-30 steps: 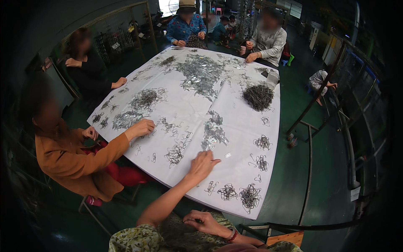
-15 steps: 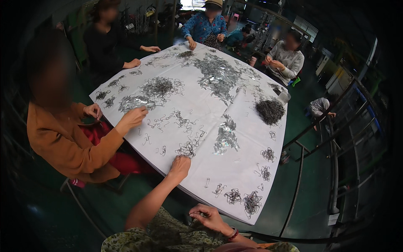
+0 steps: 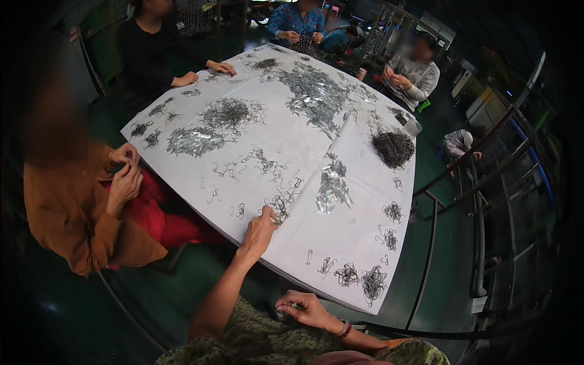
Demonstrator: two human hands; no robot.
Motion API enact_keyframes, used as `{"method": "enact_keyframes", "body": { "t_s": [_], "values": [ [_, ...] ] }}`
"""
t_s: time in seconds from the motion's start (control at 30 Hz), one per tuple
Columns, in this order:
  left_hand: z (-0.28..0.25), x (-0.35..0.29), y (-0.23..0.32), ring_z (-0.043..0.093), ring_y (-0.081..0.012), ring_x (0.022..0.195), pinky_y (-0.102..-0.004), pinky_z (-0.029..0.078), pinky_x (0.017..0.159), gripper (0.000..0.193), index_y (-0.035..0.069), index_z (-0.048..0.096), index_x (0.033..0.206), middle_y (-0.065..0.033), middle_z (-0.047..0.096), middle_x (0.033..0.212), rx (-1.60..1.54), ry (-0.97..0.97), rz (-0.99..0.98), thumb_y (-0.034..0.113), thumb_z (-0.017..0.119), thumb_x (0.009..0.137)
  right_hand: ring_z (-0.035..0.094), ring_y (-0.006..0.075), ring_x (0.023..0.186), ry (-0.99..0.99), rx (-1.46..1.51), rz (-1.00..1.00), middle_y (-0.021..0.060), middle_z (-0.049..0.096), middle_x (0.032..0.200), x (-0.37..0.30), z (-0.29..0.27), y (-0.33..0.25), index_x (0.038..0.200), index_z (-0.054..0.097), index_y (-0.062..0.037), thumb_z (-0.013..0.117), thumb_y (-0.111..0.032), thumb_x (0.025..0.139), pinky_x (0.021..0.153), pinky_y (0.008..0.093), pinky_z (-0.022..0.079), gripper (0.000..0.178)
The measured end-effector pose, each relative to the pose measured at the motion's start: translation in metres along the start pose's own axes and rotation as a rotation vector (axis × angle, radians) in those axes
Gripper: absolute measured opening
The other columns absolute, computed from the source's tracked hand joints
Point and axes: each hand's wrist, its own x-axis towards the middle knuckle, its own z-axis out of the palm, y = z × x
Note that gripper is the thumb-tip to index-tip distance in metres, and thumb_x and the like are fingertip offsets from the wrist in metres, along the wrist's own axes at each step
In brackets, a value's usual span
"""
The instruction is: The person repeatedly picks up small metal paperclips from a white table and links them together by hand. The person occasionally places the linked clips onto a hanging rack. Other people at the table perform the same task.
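My left hand (image 3: 260,234) reaches over the near left table edge. Its fingers are closed at the near side of a loose pile of bent wire hooks (image 3: 285,199); what lies between the fingertips is too small to tell. My right hand (image 3: 309,311) is low over my lap, in front of the table edge, with thumb and fingers pinched together. Whatever it holds, if anything, cannot be made out. Scattered wire hooks (image 3: 258,159) lie beyond my left hand. A pile of small clear plastic strips (image 3: 333,188) is to the right of it.
A white-covered table (image 3: 292,255) bears a large heap of clear strips (image 3: 313,97), a dark wire heap (image 3: 392,150) and small hook clusters (image 3: 373,285) along the right edge. Several people sit around it, one in an orange-brown top (image 3: 73,207) close at left. Metal railings (image 3: 433,261) stand at right.
My left hand has moved slightly farther onto the table, up to the hook pile. The person at left has drawn a hand back from the table and brought both hands together. My right hand stays put.
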Motion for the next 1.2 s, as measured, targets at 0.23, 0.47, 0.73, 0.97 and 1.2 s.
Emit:
{"method": "enact_keyframes", "body": {
  "t_s": [0.23, 0.47, 0.73, 0.97, 1.2],
  "values": [
    [-0.019, -0.016, 0.028, 0.059, -0.0137, 0.06, -0.026, 0.048, 0.054, 0.014, -0.006, 0.06, 0.09, -0.0107, 0.062, 0.071, -0.308, -0.011, -0.03, 0.003, 0.061, 0.08, 0.059, 0.0155, 0.074, 0.008, 0.008, -0.05, 0.0077, 0.063, 0.087, -0.003, 0.003, 0.003, 0.094, 0.063, -0.0012, 0.061, -0.006, 0.083, 0.066, 0.0265, 0.046, 0.012],
    [-0.033, -0.072, 0.068, 0.06, -0.011, 0.062, -0.0216, 0.049, 0.058, 0.015, -0.004, 0.062, 0.093, -0.0093, 0.065, 0.073, -0.059, 0.163, 0.267, 0.003, 0.063, 0.08, 0.061, 0.0065, 0.076, 0.231, 0.157, 0.083, 0.004, 0.066, 0.087, -0.007, 0.002, -0.007, 0.1, 0.063, 0.002, 0.062, -0.005, 0.084, 0.063, 0.0194, 0.048, 0.018],
    [-0.035, -0.151, 0.089, 0.06, -0.0088, 0.071, -0.0214, 0.049, 0.062, 0.011, -0.002, 0.064, 0.086, -0.008, 0.064, 0.085, -0.646, 0.081, -0.021, -0.002, 0.068, 0.075, 0.06, 0.0067, 0.075, 0.291, 0.265, 0.022, 0.005, 0.066, 0.085, -0.001, 0.001, -0.008, 0.101, 0.063, 0.0017, 0.062, -0.004, 0.084, 0.063, 0.0194, 0.048, 0.019],
    [-0.03, -0.161, 0.115, 0.06, -0.0171, 0.08, -0.0282, 0.049, 0.068, 0.014, -0.002, 0.063, 0.084, -0.0094, 0.062, 0.089, -0.168, 0.197, 0.273, 0.001, 0.07, 0.071, 0.057, 0.0059, 0.069, 0.389, 0.405, -0.052, 0.0053, 0.065, 0.082, -0.007, -0.001, -0.026, 0.101, 0.062, 0.0028, 0.061, -0.002, 0.083, 0.06, 0.0191, 0.048, 0.019],
    [-0.025, -0.166, 0.108, 0.058, -0.0223, 0.084, -0.0314, 0.047, 0.071, 0.012, 0.001, 0.063, 0.084, -0.0081, 0.062, 0.089, -0.109, 0.281, 0.339, 0.004, 0.068, 0.074, 0.06, 0.0114, 0.071, 0.467, 0.357, -0.094, 0.0102, 0.065, 0.085, -0.009, -0.001, -0.03, 0.098, 0.061, 0.007, 0.06, 0.003, 0.082, 0.06, 0.0225, 0.05, 0.016]
  ]
}}
